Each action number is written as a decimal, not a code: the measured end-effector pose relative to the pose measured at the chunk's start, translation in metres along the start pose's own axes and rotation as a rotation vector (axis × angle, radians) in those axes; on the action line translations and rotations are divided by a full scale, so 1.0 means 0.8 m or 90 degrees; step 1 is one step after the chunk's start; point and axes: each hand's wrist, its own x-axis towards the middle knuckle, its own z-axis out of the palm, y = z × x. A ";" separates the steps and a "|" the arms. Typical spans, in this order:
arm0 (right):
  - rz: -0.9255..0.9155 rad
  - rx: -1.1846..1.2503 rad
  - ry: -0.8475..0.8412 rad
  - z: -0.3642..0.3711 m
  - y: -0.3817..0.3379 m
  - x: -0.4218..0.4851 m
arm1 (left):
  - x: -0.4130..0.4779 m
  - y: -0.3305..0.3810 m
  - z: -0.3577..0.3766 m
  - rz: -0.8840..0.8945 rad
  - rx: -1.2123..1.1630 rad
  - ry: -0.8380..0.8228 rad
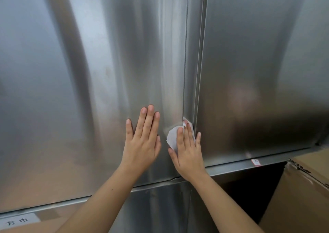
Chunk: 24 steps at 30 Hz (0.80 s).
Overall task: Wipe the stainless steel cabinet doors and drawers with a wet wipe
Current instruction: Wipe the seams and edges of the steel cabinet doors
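Pressing the wet wipe point(171, 137) against the left door point(89, 72) just beside the centre seam point(185, 54), the right hand point(188, 154) has its fingers straight, not curled round it. The left hand point(142, 143) lies flat and empty beside it, likely bracing the door against the push.

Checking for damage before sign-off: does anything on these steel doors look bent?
Yes: the left door looks dented along its right edge beside the wet wipe, and its bottom lip is kinked near that corner.
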 end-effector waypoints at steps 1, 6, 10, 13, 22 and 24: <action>-0.006 -0.001 0.001 -0.005 0.001 0.007 | -0.002 0.001 0.000 0.001 -0.005 -0.002; -0.008 0.029 0.053 -0.038 0.000 0.076 | -0.002 0.009 -0.004 -0.032 -0.055 -0.002; -0.006 0.041 0.062 -0.032 0.003 0.074 | -0.015 0.016 -0.005 -0.023 -0.077 -0.031; -0.004 0.039 -0.009 -0.004 0.002 0.010 | -0.031 0.018 -0.006 0.008 -0.099 -0.064; -0.005 0.021 -0.146 0.042 0.008 -0.104 | -0.043 0.021 0.000 0.018 -0.113 -0.098; 0.004 0.032 -0.109 0.033 0.007 -0.075 | -0.043 0.022 0.002 0.013 -0.114 -0.089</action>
